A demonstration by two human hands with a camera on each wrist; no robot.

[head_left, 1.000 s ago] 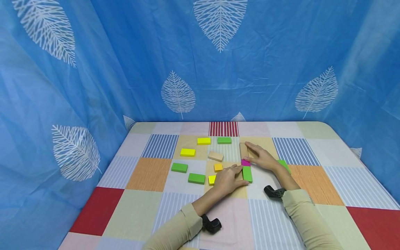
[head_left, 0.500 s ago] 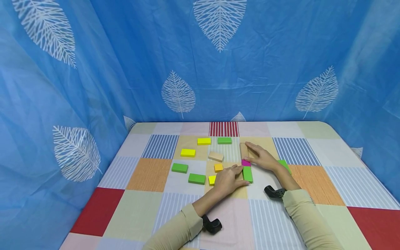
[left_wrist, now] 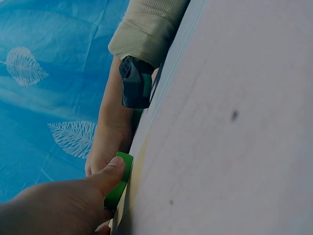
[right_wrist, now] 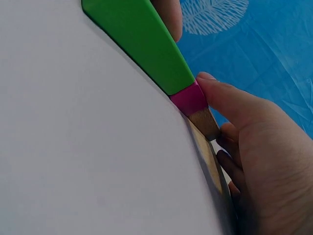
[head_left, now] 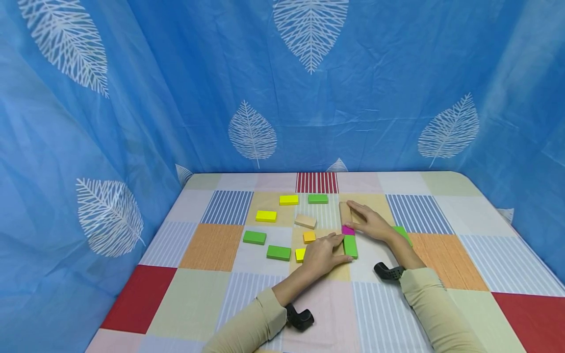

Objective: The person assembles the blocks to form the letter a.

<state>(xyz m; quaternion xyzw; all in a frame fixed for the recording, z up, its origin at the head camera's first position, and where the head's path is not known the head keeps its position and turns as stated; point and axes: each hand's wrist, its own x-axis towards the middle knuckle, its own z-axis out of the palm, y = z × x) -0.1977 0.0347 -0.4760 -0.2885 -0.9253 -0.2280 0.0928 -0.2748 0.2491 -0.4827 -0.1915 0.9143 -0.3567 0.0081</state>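
In the head view a wooden block (head_left: 345, 214), a magenta block (head_left: 347, 230) and a green block (head_left: 350, 248) lie end to end in one row on the patchwork cloth. My left hand (head_left: 323, 255) grips the green block, with the thumb at its near end and the fingers toward the far one; the left wrist view shows that thumb on the green block (left_wrist: 117, 188). My right hand (head_left: 372, 225) spans the wooden block from the right, index finger at its far end. In the right wrist view, the right thumb touches the magenta block (right_wrist: 190, 100).
Left of the row lie loose blocks: a plain wooden block (head_left: 306, 221), an orange block (head_left: 309, 237), and several yellow and green ones. My left hand partly covers a yellow block (head_left: 300, 255). Another green block (head_left: 403, 234) sits beside my right forearm. A blue leaf-print curtain (head_left: 379, 113) hangs behind.
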